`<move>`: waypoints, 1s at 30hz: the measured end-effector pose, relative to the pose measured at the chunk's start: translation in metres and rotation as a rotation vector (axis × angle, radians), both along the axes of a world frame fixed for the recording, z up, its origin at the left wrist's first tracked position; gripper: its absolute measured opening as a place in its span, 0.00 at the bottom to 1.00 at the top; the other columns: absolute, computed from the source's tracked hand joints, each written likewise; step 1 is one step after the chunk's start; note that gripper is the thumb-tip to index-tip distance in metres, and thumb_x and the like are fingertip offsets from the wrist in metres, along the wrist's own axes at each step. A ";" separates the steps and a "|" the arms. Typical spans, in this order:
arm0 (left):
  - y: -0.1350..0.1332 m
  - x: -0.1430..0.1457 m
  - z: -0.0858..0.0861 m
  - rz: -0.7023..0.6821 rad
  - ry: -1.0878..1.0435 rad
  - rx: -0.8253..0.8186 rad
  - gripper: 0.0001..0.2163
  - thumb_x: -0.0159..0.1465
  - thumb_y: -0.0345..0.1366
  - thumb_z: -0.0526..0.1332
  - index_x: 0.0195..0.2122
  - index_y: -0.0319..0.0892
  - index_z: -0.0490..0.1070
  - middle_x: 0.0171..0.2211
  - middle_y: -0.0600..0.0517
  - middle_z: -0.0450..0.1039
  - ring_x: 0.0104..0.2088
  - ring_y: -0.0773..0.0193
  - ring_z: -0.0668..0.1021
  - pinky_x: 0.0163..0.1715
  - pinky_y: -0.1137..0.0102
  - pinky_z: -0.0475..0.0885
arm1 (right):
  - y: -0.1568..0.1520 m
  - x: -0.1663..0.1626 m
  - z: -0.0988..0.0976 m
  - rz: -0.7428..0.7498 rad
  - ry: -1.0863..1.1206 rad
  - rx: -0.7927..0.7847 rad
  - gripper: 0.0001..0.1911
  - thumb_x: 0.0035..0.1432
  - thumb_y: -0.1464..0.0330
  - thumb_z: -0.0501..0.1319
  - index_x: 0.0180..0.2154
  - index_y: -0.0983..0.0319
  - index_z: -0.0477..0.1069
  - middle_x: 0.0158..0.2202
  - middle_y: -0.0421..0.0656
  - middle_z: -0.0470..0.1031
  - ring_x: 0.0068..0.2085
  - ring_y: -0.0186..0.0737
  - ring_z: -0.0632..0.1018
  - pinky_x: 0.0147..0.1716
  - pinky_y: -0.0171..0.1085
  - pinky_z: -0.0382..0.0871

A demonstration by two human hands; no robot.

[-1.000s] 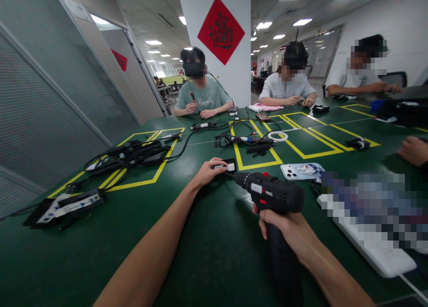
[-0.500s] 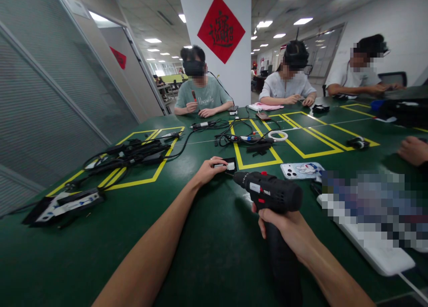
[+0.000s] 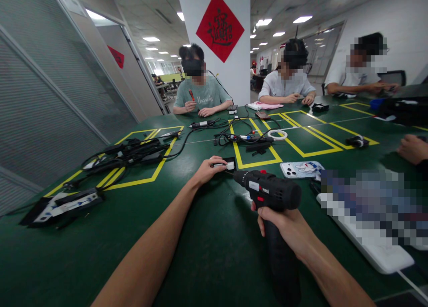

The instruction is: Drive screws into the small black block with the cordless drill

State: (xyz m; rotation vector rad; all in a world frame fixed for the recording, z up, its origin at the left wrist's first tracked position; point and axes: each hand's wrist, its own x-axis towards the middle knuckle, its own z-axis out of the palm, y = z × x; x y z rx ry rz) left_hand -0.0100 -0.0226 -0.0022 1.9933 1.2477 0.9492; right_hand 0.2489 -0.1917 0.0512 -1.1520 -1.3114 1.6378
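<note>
My right hand [image 3: 279, 220] is wrapped round the grip of a black cordless drill [image 3: 269, 188] with red buttons. The drill lies level, its chuck pointing left and its thin bit reaching the near side of a small black case [image 3: 229, 160] with a white part inside. On the left of that case, my left hand [image 3: 210, 169] pinches its edge and steadies it on the green table [image 3: 214, 244]. The exact spot where the bit meets the case is too small to make out.
Tangled black cables [image 3: 133, 151] and a black-and-white strip device [image 3: 72, 204] lie on the left. Ahead are more cables [image 3: 247, 138] and a white ring [image 3: 277, 135]. A phone [image 3: 301, 169] and a white device [image 3: 377, 253] sit right. Several people work around the table.
Both hands, the drill and the black case hold nearly the same place. The view has shifted slightly. Across the table, a person's hand tilts a red-handled tool a little differently.
</note>
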 end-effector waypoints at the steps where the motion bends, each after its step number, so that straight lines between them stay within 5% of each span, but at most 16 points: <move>1: 0.000 0.000 0.000 -0.002 -0.002 -0.001 0.14 0.54 0.45 0.61 0.38 0.44 0.75 0.46 0.48 0.67 0.48 0.56 0.70 0.50 0.62 0.63 | 0.000 0.000 0.000 -0.002 -0.005 -0.007 0.09 0.54 0.68 0.54 0.36 0.65 0.68 0.20 0.39 0.68 0.23 0.33 0.70 0.27 0.33 0.64; 14: 0.002 -0.001 -0.003 -0.003 0.001 -0.004 0.14 0.54 0.46 0.61 0.38 0.44 0.75 0.45 0.49 0.67 0.48 0.57 0.69 0.51 0.63 0.62 | -0.006 -0.014 0.008 -0.078 -0.123 0.020 0.10 0.52 0.67 0.55 0.36 0.64 0.69 0.20 0.38 0.68 0.23 0.34 0.70 0.26 0.34 0.66; 18: 0.001 -0.001 -0.001 -0.001 0.017 0.007 0.15 0.54 0.46 0.61 0.39 0.44 0.75 0.43 0.49 0.68 0.45 0.58 0.70 0.48 0.64 0.63 | -0.011 -0.028 0.007 -0.164 -0.190 0.249 0.22 0.49 0.69 0.58 0.48 0.61 0.65 0.34 0.43 0.74 0.35 0.40 0.75 0.37 0.38 0.68; 21: 0.000 0.000 0.000 -0.006 0.026 0.011 0.15 0.55 0.45 0.60 0.39 0.44 0.75 0.40 0.49 0.68 0.43 0.59 0.70 0.47 0.65 0.63 | -0.014 -0.038 0.010 -0.226 -0.268 0.439 0.35 0.46 0.71 0.59 0.58 0.57 0.55 0.50 0.44 0.69 0.48 0.44 0.71 0.49 0.41 0.63; 30: 0.002 0.000 -0.002 0.014 0.008 0.016 0.14 0.55 0.45 0.60 0.38 0.44 0.75 0.39 0.49 0.69 0.43 0.59 0.70 0.48 0.64 0.63 | -0.015 -0.041 0.016 -0.056 -0.336 0.399 0.46 0.44 0.72 0.61 0.63 0.59 0.43 0.51 0.49 0.68 0.50 0.48 0.71 0.48 0.44 0.63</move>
